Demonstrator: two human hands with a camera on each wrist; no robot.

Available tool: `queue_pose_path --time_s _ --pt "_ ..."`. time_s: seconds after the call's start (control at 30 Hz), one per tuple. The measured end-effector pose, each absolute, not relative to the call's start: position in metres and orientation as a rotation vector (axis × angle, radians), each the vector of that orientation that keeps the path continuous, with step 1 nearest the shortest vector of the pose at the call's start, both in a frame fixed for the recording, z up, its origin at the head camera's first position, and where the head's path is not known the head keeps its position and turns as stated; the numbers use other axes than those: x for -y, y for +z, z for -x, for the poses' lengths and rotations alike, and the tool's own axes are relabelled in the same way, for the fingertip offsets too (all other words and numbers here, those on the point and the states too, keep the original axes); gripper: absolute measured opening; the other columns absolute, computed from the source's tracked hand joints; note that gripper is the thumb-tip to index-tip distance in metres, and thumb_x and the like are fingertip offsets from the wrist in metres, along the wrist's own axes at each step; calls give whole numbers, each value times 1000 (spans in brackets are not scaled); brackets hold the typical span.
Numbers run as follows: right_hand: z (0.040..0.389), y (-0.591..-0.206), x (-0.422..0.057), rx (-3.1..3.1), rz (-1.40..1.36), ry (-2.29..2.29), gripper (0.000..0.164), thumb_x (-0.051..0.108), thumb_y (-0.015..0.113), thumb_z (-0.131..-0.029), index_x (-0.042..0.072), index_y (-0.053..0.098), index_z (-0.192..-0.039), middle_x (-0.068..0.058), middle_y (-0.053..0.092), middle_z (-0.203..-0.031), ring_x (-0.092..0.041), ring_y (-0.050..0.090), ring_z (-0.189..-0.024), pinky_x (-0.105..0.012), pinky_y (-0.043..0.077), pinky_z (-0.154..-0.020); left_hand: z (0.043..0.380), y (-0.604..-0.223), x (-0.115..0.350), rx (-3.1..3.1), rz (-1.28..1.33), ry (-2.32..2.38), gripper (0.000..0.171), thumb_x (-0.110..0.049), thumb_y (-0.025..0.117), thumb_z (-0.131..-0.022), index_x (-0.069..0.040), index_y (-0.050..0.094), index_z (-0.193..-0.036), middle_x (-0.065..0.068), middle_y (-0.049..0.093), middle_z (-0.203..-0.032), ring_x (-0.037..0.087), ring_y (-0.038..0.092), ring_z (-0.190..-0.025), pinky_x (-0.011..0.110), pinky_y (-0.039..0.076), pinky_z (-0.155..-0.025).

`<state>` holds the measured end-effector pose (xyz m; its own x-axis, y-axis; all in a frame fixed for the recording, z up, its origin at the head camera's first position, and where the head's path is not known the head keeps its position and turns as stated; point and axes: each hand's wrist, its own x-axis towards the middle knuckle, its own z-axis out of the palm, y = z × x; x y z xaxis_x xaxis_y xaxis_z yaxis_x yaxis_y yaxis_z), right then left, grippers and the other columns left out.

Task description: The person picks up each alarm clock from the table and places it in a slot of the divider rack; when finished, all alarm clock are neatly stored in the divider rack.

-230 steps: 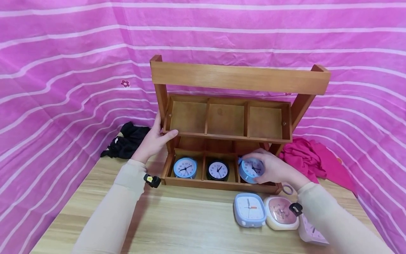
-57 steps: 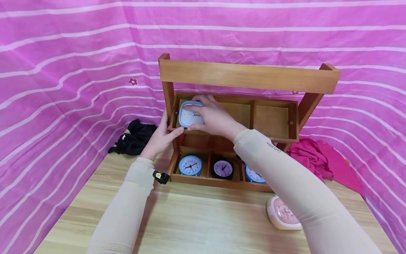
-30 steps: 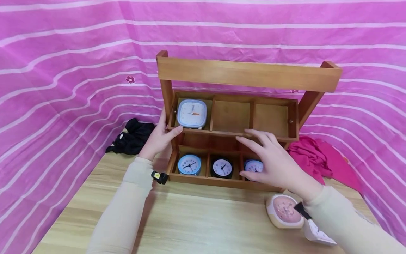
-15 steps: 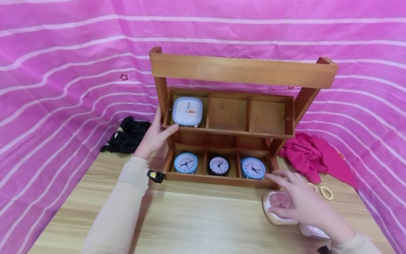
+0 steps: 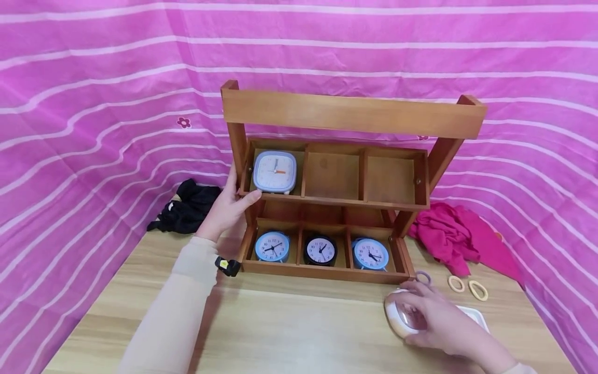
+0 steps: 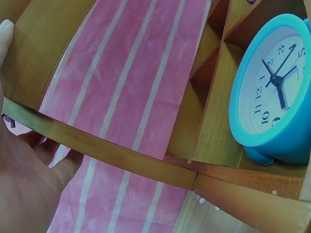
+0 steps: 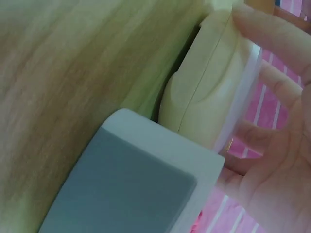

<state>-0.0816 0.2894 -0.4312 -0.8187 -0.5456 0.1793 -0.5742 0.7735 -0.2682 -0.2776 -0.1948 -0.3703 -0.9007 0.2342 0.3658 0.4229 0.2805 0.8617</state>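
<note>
A two-tier wooden shelf [image 5: 355, 111] stands on the table. My left hand [image 5: 227, 209] grips its left side, thumb on the front edge of the upper tier and fingers behind the side bar [image 6: 121, 150]. My right hand [image 5: 444, 322] holds a cream alarm clock [image 5: 397, 316] with a pink face by its edges, low at the table; in the right wrist view thumb and fingers span the clock's cream body [image 7: 209, 87]. A square lavender clock [image 5: 274, 171] occupies the upper left compartment. Below sit a blue clock [image 5: 272, 246], a black clock [image 5: 320, 250] and another blue clock [image 5: 370, 254].
A white-framed clock [image 5: 475, 316] lies partly hidden behind my right hand. Rings [image 5: 478, 291] lie to the right of the shelf. Black cloth [image 5: 189, 208] is bunched at left, magenta cloth [image 5: 441, 234] at right. A pink striped curtain [image 5: 327, 52] encloses the table.
The right hand put a blue clock in the lower right compartment and the lavender clock in the upper left one, then moved right and down onto the cream clock. The left hand stays on the shelf.
</note>
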Motion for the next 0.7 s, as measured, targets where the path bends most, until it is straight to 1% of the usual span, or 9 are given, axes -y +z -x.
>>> queue_pose_path --time_s 0.07,0.13,0.23,0.33,0.47,0.57,0.7 --pt "81 -434 -290 2880 -932 487 81 28 100 -60 40 65 -133 -10 59 -136 -40 58 -122 -61 54 -88 276 -373 195 2388 607 -1671 98 -32 69 -102 -48 -4 -165 -2 11 -175 29 25 -155 58 29 -123" --pt "82 -435 -291 2886 -940 485 81 30 100 -61 41 64 -133 -7 57 -137 -33 58 -121 -56 56 -88 275 -374 196 2389 600 -1665 98 -33 69 -102 -47 -4 -165 -1 12 -175 30 26 -155 58 28 -123" --pt "85 -435 -290 2904 -937 493 79 35 100 -62 43 63 -132 -3 56 -135 -27 58 -118 -49 57 -87 275 -373 197 2375 611 -1666 98 -31 70 -102 -46 -3 -166 0 12 -175 30 26 -155 58 28 -123" --pt "87 -434 -289 2912 -916 477 78 38 100 -61 44 64 -130 -3 56 -134 -26 57 -116 -44 57 -84 276 -372 197 2355 632 -1684 98 -29 70 -102 -47 -2 -165 -2 12 -174 28 25 -155 57 28 -124" --pt "87 -428 -284 2869 -884 452 81 37 100 -58 46 65 -130 -1 57 -134 -23 57 -116 -38 57 -81 276 -371 196 2344 645 -1700 98 -29 70 -102 -48 -3 -165 -3 12 -174 27 24 -156 57 26 -124" --pt "88 -413 -280 2773 -907 422 84 35 101 -54 45 67 -130 0 59 -134 -20 59 -114 -37 58 -80 277 -373 196 2341 652 -1711 99 -28 70 -101 -47 -3 -165 -2 11 -175 28 23 -156 58 25 -124" --pt "97 -380 -270 2604 -994 354 87 35 102 -52 41 68 -131 -5 60 -135 -25 61 -112 -45 60 -76 277 -374 196 2340 657 -1718 99 -29 71 -101 -46 -3 -166 -3 11 -175 28 22 -157 59 25 -124"
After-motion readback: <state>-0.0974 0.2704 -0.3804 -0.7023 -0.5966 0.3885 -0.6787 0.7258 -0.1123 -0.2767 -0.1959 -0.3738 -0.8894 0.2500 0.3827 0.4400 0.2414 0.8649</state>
